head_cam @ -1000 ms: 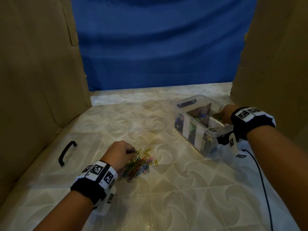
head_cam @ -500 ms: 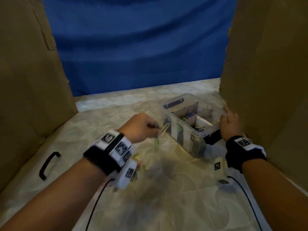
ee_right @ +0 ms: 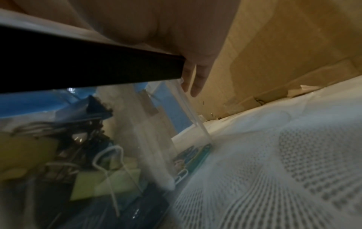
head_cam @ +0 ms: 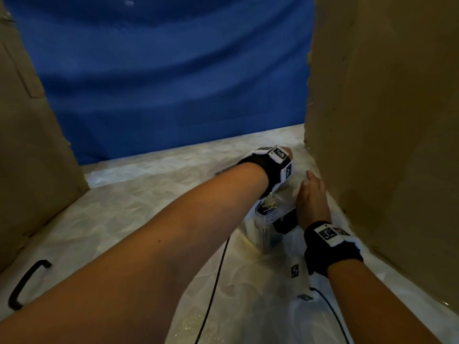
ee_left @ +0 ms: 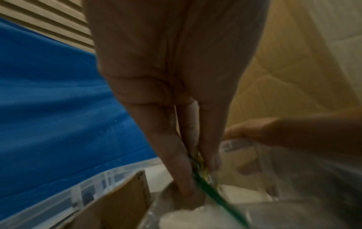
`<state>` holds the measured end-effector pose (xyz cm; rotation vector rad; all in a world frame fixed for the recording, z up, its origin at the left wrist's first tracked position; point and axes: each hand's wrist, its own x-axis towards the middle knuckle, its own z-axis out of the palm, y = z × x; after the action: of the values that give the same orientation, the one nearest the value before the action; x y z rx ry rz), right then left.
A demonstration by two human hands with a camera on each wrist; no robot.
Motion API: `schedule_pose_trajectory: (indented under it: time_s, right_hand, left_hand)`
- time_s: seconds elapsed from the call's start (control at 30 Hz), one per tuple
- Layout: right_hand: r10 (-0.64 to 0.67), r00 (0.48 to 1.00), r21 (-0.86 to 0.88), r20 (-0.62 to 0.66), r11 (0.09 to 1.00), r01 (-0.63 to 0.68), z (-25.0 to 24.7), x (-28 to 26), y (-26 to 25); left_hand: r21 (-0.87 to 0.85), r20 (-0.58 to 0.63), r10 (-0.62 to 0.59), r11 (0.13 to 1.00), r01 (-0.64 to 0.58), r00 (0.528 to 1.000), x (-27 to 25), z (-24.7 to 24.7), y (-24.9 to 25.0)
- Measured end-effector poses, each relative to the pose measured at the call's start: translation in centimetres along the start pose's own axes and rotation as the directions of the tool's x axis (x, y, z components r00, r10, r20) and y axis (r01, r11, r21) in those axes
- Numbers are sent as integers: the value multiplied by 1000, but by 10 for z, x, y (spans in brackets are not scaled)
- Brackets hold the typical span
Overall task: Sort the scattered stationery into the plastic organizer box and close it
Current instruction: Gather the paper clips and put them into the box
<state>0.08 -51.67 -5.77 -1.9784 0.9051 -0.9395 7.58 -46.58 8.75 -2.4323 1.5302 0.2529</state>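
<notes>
1. Left hand (ee_left: 176,86): the grip is closed in a pinch, its fingertips (ee_left: 188,192) pressed together on a few paper clips (ee_left: 203,178), one green and one yellowish. Their number cannot be made out through the blur.
2. Directly below this grip lies an open compartment of the plastic organizer box (head_cam: 260,232), bounded by a cardboard divider (ee_left: 121,201) to one side.
3. In the head view the left hand is hidden behind its own wristband (head_cam: 275,165).
4. Right hand (head_cam: 311,199): it rests against the box's right side, fingers fairly straight along the clear wall; one fingertip (ee_right: 195,86) shows at the rim. Whether any finger hooks over the edge is not visible.
5. Through the clear wall, binder clips (ee_right: 109,162) and yellow-green paper show, blurred.
6. The box stands on the patterned desk (head_cam: 149,214), close to the cardboard panel (head_cam: 385,120) beyond the right hand.
7. Far from both grips, at the left edge, lies a black handle (head_cam: 24,284); the clear part it belongs to is barely discernible.
</notes>
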Motion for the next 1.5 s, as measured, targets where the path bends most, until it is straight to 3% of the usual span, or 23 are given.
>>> schedule_pose_trajectory:
  time_s: [0.03, 0.1, 0.17, 0.2, 0.27, 0.33, 0.43, 0.53, 0.63, 0.73, 0.83, 0.87, 0.93, 1.0, 1.03, 1.17, 1.3, 1.4, 1.5]
  right_hand:
    - [-3, 1000, 1, 0, 1000, 3, 1, -1, 0]
    - [-9, 1000, 2, 5, 1000, 9, 1, -3, -2]
    - [-17, 1000, 0, 6, 1000, 17, 1, -4, -2]
    - [-16, 1000, -6, 9, 1000, 16, 0, -4, -2]
    - [-2, 1000, -16, 18, 1000, 2, -1, -4, -3]
    - [13, 999, -34, 31, 999, -12, -2, -6, -6]
    - [56, 995, -120, 81, 992, -46, -7, -4, -10]
    - [48, 990, -234, 130, 972, -16, -13, -13, -29]
    - [-194, 977, -170, 88, 964, 206, -10, -51, -70]
    - [-459, 876, -95, 150, 875, 475, 13, -104, -111]
    - [-504, 777, 6, 378, 841, 542, 58, -142, -124]
    - [-465, 733, -21, 496, 838, 545, 75, -150, -124]
    - [-264, 627, -131, 733, 849, 511, 110, -157, -121]
    - [-47, 516, -244, 855, 842, 481, 142, -160, -118]
    - [21, 488, -298, 873, 815, 497, 154, -162, -117]
    - [79, 431, -372, 899, 659, 654, 175, -180, -113]
    - [56, 340, -276, 939, 715, 643, 156, -183, -117]
    - [19, 317, -220, 948, 759, 613, 141, -181, -119]
    - [25, 301, -232, 953, 697, 679, 140, -187, -122]
  left_hand:
    - [48, 42, -3, 999, 1, 999, 0, 2, 3]
    - [-17, 69, -20, 1000, 21, 997, 10, 5, 2]
    - [-43, 179, -11, 999, 19, 984, 13, 8, -1]
    - [-70, 159, 10, 998, 1, 987, 19, 13, -5]
    - [-205, -39, 11, 979, -19, 999, 10, 18, -14]
    - [-291, -202, -31, 956, -30, 979, -14, 15, -25]
    - [-383, -315, -84, 923, -45, 945, -65, 23, -56]
    - [-315, -359, -169, 948, 51, 918, -129, 57, -99]
    - [-271, -268, -305, 934, 232, 914, -182, 112, -150]
    - [-290, -46, -450, 861, 419, 892, -226, 168, -193]
    - [-269, 116, -511, 809, 522, 852, -258, 218, -207]
    - [-253, 159, -518, 802, 542, 841, -264, 232, -206]
    - [-248, 211, -520, 791, 560, 828, -272, 255, -198]
    - [-287, 206, -522, 776, 561, 828, -275, 268, -185]
    - [-303, 188, -519, 777, 552, 834, -275, 271, -177]
    - [-448, 122, -490, 748, 489, 863, -266, 277, -152]
    - [-558, 46, -509, 701, 445, 860, -258, 273, -154]
    - [-434, 62, -538, 744, 508, 841, -256, 268, -159]
    - [-318, 71, -521, 796, 514, 851, -247, 264, -161]
